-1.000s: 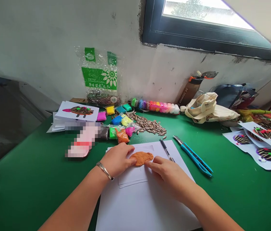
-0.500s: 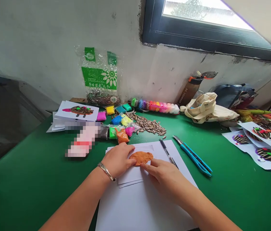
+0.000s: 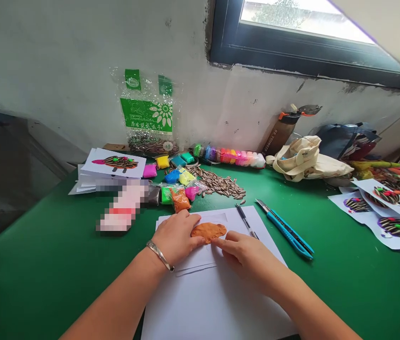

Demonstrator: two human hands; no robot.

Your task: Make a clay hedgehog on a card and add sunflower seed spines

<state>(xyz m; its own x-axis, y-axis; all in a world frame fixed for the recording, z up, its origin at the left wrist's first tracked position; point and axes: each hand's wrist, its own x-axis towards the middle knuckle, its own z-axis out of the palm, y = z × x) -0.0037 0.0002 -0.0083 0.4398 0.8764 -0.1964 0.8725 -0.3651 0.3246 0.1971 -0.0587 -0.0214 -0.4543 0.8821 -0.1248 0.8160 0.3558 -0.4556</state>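
Note:
A flattened orange oval of modelling clay (image 3: 207,232) lies on a small white paper (image 3: 193,264), which rests on larger white sheets (image 3: 200,307). My left hand (image 3: 177,238), with a silver bracelet on its wrist, rests on the paper at the clay's left end. Its thumb and forefinger are spread apart, and the thumb tip touches the lower left edge. My right hand (image 3: 244,252) has its index finger stretched out, pressing the clay's lower edge; the other fingers curl beneath the palm, partly hidden. Neither hand grasps anything.
A black pen (image 3: 245,219) and a blue utility knife (image 3: 287,231) lie right of the paper. Behind are bagged clay pieces (image 3: 180,199), sunflower seeds (image 3: 221,182) and a seed bag (image 3: 148,115). Finished pictures (image 3: 113,163) lie left, more cards (image 3: 393,226) right.
My right index finger has slid slightly rightward along the clay's lower edge. My left hand has shifted a little to the right, its thumb still at the clay. The small paper has turned slightly.

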